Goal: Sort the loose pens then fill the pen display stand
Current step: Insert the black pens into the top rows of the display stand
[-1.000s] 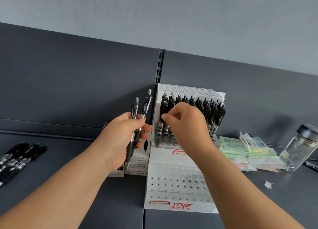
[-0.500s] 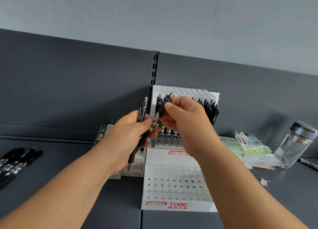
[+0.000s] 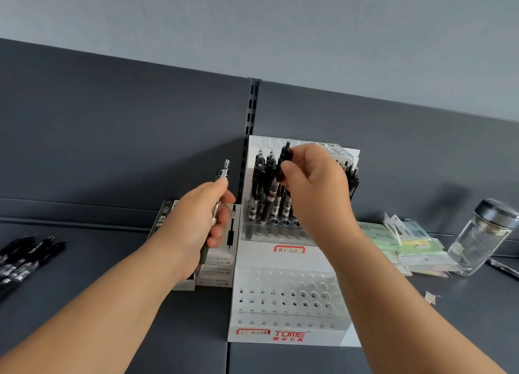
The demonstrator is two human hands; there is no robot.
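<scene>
Top tier of the stand (image 3: 292, 335) is partly full, near tier empty. Right hand (image 3: 314, 188) pinches a black pen (image 3: 283, 163) above the far rows; left hand (image 3: 202, 222) grips one spare pen (image 3: 223, 174). Loose pens (image 3: 25, 257) wait far left, so plenty remains.

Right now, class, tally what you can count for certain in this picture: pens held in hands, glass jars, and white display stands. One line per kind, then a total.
Pens held in hands: 2, one in the left hand and one in the right hand
Glass jar: 1
White display stand: 1
Total: 4
</scene>
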